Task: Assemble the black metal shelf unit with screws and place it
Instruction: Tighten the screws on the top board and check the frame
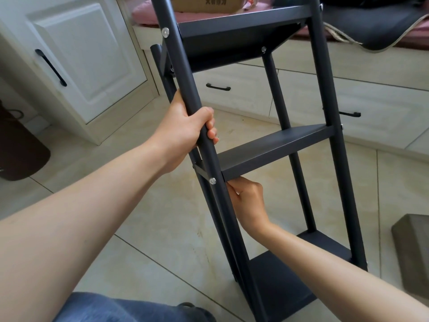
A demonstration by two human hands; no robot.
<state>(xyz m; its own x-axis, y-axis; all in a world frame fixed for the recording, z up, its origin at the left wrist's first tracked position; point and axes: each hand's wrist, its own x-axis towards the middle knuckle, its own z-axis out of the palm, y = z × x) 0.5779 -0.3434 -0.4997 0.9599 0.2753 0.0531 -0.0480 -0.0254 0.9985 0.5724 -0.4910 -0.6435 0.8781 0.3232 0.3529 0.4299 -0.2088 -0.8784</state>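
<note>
The black metal shelf unit (274, 149) stands upright on the tiled floor, with three shelves between round posts. My left hand (188, 129) grips the near left post (183, 73) between the top and middle shelves. My right hand (248, 201) reaches under the near left corner of the middle shelf, fingers curled and tucked behind the post; whatever they pinch is hidden. A silver screw head (212, 181) sits on the post at that corner. Another screw head (165, 31) shows at the top shelf joint.
White cabinet door (76, 56) with a black handle stands at the left. Low drawers (243, 89) run behind the shelf, topped by pink and dark cushions and a cardboard box (204, 3). A grey block (413, 249) lies at the right, a dark bin (16, 145) far left.
</note>
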